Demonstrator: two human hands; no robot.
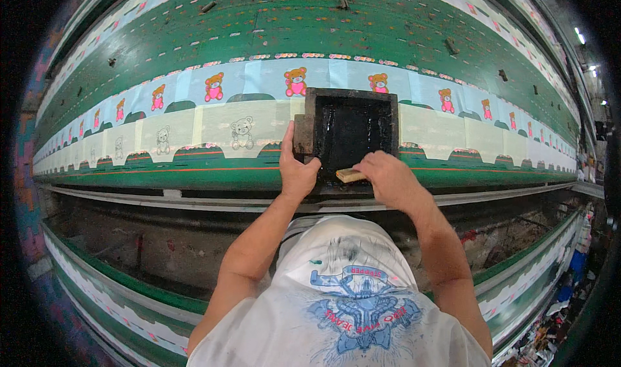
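Note:
A dark wooden printing frame (310, 118) with a black inked mesh lies on a long green table, over a row of pale fabric pieces (220, 131). My left hand (296, 166) grips the frame's near left corner, thumb on the left rail. My right hand (387, 178) is closed on a wooden squeegee (349, 175) that rests at the frame's near edge on the mesh. Fabric pieces to the left carry grey bear outlines (242, 133). A farther row shows orange and pink bears (295, 82).
The green table (291, 24) curves across the view, with small wooden blocks (208, 7) lying on its far part. A metal rail (162, 195) runs along its near edge. Below it another printed strip (116, 283) passes. Clutter lies on the floor at the lower right (550, 328).

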